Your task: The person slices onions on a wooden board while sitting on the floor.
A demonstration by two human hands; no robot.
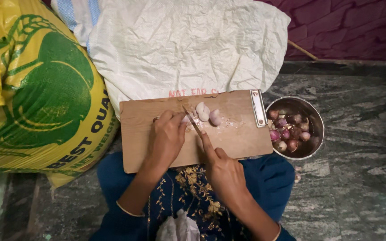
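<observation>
- Right hand is closed around a knife; the forefinger lies along the back of the blade.
- The blade's long axis runs from the right hand up and to the left, across the board, with its tip pointing at the white sack.
- Left hand is curled, fingertips pressed down on a pale onion piece just left of the blade; this hand is nearer to the piece.
- Peeled onions lie on the board just right of the blade, towards the metal clip.
- The board rests on the person's lap, over blue embroidered cloth.
- A steel bowl of unpeeled purple onions stands right of the board, touching its edge.
- Beyond the board: the white sack; left of it, a yellow sack.
- The surface is a grey stone floor, with a dark purple wall behind.
</observation>
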